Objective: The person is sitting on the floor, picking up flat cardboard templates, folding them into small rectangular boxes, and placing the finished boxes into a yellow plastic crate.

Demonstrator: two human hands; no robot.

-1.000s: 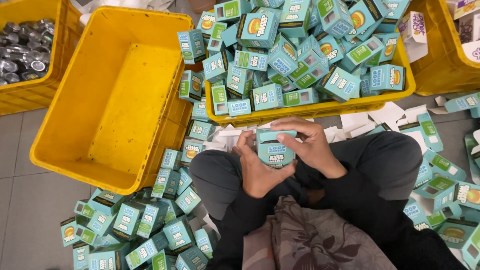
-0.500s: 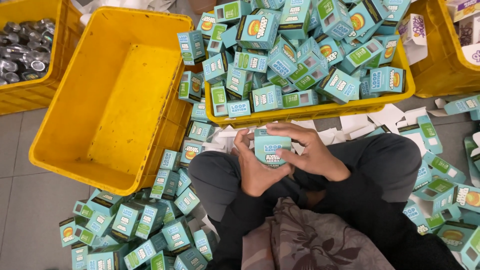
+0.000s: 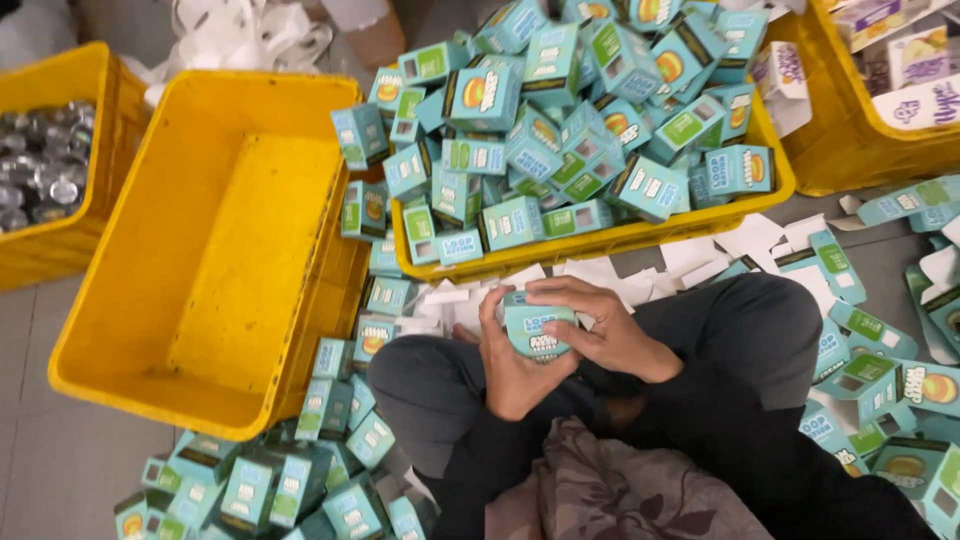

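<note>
1. Down in the lap, above crossed legs in dark trousers (image 3: 760, 330): small teal carton (image 3: 533, 325) held at mid-frame, clasped from both sides.
2. Left hand (image 3: 510, 365) cupping the carton from below and behind, fingers wrapped up its left side, closed firmly around it.
3. Right hand (image 3: 600, 330) draped over the top and right face, fingers spread narrow across the lid edge, pressing down, also closed on the carton.
4. Handling, by the look of it: thin printed card, light, probably easy to crush at the window cut-out; best pinched at the corners and folded edges, where the card is stiffest. Whether anything sits inside cannot be told from here.
5. Just beyond the knuckles: loose white card scraps (image 3: 600, 275) on the grey floor.
6. Left of the knee: a spill of matching teal cartons (image 3: 300, 470) heaped against the empty yellow crate (image 3: 120, 310).
7. Right of the knee: flattened teal cartons (image 3: 880, 380), unfolded, scattered well apart from the hands.
8. Straight ahead: a second yellow crate (image 3: 600, 240), piled high with assembled teal cartons (image 3: 560, 130).
9. Far left: another yellow crate (image 3: 60, 250) holding small round metal tins (image 3: 40, 180).
10. Far right corner: one more yellow crate (image 3: 850, 150), with pale printed packs (image 3: 900, 70) inside.
</note>
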